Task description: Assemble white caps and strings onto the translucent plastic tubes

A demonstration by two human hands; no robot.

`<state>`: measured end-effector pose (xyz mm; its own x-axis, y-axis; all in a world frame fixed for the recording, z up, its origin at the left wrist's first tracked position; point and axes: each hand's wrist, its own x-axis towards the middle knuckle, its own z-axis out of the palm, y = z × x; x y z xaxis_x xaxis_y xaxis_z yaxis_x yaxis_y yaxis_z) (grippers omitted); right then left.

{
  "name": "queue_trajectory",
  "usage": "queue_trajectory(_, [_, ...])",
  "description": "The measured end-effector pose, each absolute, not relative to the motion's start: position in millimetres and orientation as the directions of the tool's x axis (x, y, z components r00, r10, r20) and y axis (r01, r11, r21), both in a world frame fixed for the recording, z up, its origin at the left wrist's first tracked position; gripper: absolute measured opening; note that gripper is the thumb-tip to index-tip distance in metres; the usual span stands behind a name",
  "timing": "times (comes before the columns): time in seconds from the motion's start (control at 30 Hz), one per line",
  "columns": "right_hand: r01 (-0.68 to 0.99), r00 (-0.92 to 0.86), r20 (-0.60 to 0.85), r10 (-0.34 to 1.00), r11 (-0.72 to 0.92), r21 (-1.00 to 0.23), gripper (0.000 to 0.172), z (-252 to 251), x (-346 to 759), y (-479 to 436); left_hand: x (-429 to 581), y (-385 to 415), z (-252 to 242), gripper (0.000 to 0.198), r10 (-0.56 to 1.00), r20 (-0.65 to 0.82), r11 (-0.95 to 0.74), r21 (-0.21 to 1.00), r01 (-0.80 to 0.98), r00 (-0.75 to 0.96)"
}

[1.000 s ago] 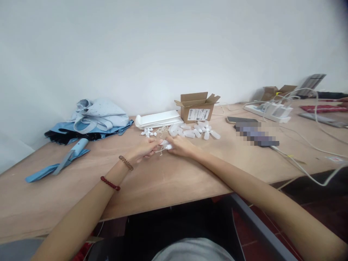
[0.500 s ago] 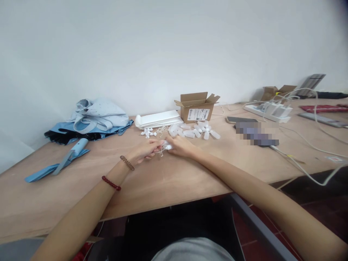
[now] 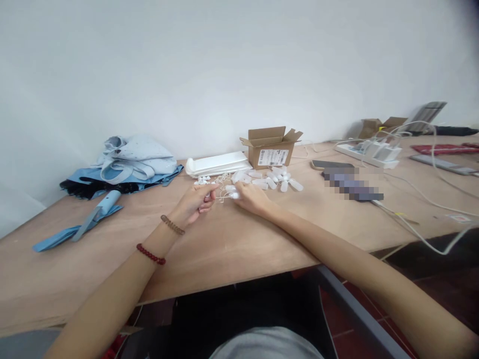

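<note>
The right hand [image 3: 252, 198] pinches small, smooth white pieces [image 3: 233, 195] beside thin cord [image 3: 222, 201]; the left hand [image 3: 195, 200] curls, contents unclear

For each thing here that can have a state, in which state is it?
Left hand: partly curled; contents unclear
Right hand: closed on small white piece
Translucent tubes: loosely heaped
Cardboard box: open, flaps spread
Blue umbrella: loosely folded
Light-blue bag: crumpled
Power strip: chargers plugged in
Pixelated phone: cable attached

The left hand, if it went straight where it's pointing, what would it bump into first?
Probably the pale strings, just ahead of the left hand, with the clear plastic pieces beyond them. Its height above the table is hard to judge, so it might pass over.
</note>
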<state>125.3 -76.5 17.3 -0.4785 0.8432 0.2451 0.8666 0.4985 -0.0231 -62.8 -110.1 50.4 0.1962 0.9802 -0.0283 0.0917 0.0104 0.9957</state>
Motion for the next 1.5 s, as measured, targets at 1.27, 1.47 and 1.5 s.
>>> queue_trajectory(1.27, [0.851, -0.503, 0.272, 0.82, 0.525, -0.012, 0.028, 18.1, 120.2, -80.4, -32.0, -119.0, 30.9, 0.03, 0.909, -0.315, 0.299, 0.949, 0.101, 0.272])
queue_trajectory(1.47, [0.858, -0.5, 0.275, 0.821, 0.512, 0.033, 0.028, 19.3, 120.8, -80.8, -28.6, -122.1, 28.3, 0.033, 0.966, -0.174, 0.158, 0.983, 0.096, 0.193])
queue_trajectory(1.5, [0.859, -0.5, 0.278, 0.82, 0.51, 0.04, 0.029, 19.4, 120.5, -81.0, -27.7, -122.4, 28.4, 0.031, 0.965, -0.179, 0.166, 0.983, 0.083, 0.192])
